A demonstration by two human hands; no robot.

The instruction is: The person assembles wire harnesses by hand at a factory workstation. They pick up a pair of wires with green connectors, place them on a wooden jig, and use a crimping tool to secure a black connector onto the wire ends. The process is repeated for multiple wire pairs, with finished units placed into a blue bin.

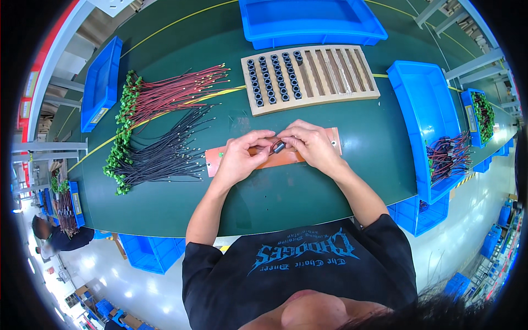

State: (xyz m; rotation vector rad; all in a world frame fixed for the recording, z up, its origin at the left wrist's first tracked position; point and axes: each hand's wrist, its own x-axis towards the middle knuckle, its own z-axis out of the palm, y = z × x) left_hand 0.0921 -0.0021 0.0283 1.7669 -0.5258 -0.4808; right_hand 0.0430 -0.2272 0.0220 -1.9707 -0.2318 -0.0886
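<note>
Left hand (237,157): centre of the frame, fingers curled, the grip pinched on the wire (270,144) just left of the ring.
Right hand (312,144): touching the left at the fingertips, the grip pinched on the ring (279,147).
Ring: small dark cylinder, held between both hands just above the copper board (316,155); it appears to sit on the wire.
Wire: thin, dark red, only a short loop visible; the rest is hidden by the fingers.
Handling, ring: judged light, hard and stiff, probably brittle if dropped; smooth, so best held across its round sides with thumb and forefinger.
Handling, wire: judged soft and springy; best held close to the ring so the end does not wander.
Rack (311,77): wooden slatted tray above the hands; its left slots hold rows of like rings, the right slots look bare.
Red wires (176,91): fanned at upper left, green plugs at their left ends.
Black wires (162,154): fanned below the red, green plugs likewise.
Bins: blue, one at top centre (311,22), one at right (426,110) holding finished bundles at its lower end.
Counter (286,192): green mat under everything.
</note>
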